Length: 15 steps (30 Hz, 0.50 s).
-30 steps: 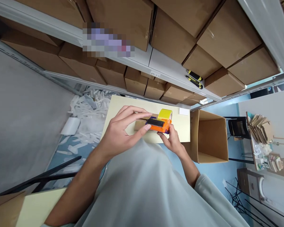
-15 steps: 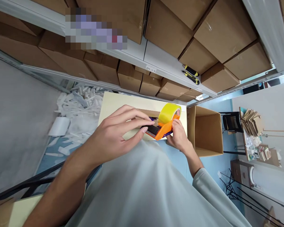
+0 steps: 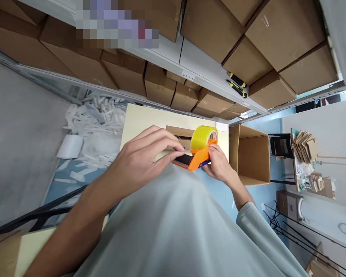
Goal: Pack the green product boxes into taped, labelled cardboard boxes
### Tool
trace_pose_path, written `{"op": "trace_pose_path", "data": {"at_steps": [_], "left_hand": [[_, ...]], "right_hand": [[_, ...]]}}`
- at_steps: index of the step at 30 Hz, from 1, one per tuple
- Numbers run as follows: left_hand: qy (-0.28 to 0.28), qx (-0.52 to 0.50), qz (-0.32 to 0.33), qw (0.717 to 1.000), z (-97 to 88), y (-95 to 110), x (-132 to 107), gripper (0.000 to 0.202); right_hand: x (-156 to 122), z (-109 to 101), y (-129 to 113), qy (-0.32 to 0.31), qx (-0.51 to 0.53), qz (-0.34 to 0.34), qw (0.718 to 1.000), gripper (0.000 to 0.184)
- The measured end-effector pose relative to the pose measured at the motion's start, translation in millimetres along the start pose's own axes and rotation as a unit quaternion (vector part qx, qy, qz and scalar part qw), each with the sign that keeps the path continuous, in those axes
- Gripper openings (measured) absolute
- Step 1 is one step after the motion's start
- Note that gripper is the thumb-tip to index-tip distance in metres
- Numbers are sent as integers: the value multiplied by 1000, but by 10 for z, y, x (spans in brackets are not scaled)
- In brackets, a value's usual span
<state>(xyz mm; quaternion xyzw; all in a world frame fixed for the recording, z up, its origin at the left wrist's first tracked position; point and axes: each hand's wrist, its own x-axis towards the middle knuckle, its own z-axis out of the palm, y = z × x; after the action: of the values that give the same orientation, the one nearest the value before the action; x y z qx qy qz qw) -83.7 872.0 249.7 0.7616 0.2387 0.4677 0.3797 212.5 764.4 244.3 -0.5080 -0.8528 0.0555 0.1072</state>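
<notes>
Note the orange plastic tape dispenser (image 3: 198,159) over the near edge of the flat, pale yellow worktop (image 3: 145,117), clamped in the right hand (image 3: 219,164). Beside its black rounded bar (image 3: 185,159), fingertips of the left hand (image 3: 145,157) bunched close; cannot tell whether pinched on tape. Probably light and stiff, but top-heavy with the glossy yellow tape roll (image 3: 198,137). Best gripped by the smooth orange side, clear of any cutting edge.

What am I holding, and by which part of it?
Your right hand holds the orange tape dispenser by its end beside the yellow roll. Your left hand is at the black roller; whether it grips anything, I can't tell.
</notes>
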Motion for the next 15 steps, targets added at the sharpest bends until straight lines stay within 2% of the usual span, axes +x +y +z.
{"op": "trace_pose_path", "data": {"at_steps": [2,5,9,12,15], "left_hand": [[6,-12,-64,998,90,-119,-142,16],[1,-56,-184,981,287,-331,-447,22],[-26,-167,-324,931,571,-626,-824,37],[-1,-201,-391,898,702,-834,-946,47],[32,-221,-426,877,738,-1043,-950,50]], "right_hand": [[-5,42,-3,-40,32,11,999,28],[-45,78,-19,-143,71,46,986,29],[-81,67,0,-282,101,75,951,29],[-8,16,96,-351,123,107,922,29],[152,-62,243,-396,151,148,893,30]]}}
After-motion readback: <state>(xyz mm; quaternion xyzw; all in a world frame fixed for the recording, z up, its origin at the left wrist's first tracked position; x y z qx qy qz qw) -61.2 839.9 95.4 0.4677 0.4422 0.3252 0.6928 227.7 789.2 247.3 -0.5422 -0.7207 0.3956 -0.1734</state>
